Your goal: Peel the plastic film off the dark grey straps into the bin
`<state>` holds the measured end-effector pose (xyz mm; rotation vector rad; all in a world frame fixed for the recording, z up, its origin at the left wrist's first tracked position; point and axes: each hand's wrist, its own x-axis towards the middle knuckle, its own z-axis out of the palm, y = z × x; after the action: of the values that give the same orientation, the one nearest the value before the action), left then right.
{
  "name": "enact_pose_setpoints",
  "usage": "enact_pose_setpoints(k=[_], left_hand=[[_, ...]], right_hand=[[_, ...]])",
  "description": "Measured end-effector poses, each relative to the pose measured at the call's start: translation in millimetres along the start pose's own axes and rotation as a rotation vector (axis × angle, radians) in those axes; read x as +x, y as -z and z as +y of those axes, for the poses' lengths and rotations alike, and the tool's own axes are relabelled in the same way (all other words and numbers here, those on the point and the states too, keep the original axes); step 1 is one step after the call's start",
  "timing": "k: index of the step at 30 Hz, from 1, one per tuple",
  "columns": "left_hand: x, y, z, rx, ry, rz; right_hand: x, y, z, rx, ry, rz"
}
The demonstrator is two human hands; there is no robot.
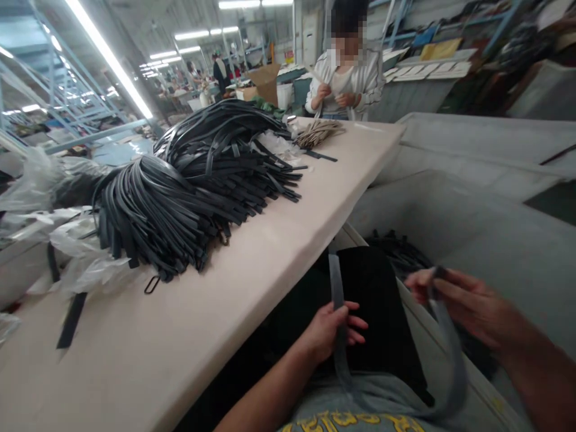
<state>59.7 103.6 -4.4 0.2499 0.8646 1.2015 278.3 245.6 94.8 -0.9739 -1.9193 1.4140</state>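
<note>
On my feed the grey strap [456,360] hangs in a long U below both hands, its long axis running between them. Left hand [330,333] is closed around one leg, right hand [468,303] pinches the other higher up and further right. I read the pile of black straps [198,198] up-left on the tabletop [180,336], past its near edge, left hand nearer.

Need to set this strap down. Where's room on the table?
The cream table shows bare top along its near edge, below the black strap heap, and right of the pale strap bundle. It's crowded at the heap and the plastic sheeting at the left end.
</note>
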Motion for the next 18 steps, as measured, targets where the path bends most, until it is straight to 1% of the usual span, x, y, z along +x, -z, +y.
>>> enact_pose_setpoints(k=[1,3,5,8,10,12,14,16,18], left_hand=[[-4,-3.5,1,0.059,-0.030,-0.062],[-12,-10.2,3,0.138,-0.054,-0.134],[-18,-16.4,5,0.208,-0.051,-0.183],[-25,-23.2,6,0.301,-0.042,-0.230],[-27,-24.1,5,0.344,-0.041,-0.236],[-29,-22.1,5,0.364,-0.038,-0.227],[-32,-19.7,10,0.369,-0.048,-0.202],[-37,-20.6,24,0.376,-0.117,-0.146],[-42,-26.8,44,0.406,-0.253,-0.088]], right_hand=[[9,-6,3,0.127,-0.070,-0.058],[24,-19,8,0.345,-0.167,-0.181],[35,-28,10,0.423,-0.185,-0.253],[46,-36,5,0.439,-0.193,-0.285],[52,-38,-3,0.459,-0.155,-0.275],[57,-39,-13,0.486,-0.081,-0.236],[61,-43,-24,0.433,0.000,-0.182],[62,-50,-37,0.300,0.105,-0.131],[60,-64,-52,0.153,0.224,-0.110]])
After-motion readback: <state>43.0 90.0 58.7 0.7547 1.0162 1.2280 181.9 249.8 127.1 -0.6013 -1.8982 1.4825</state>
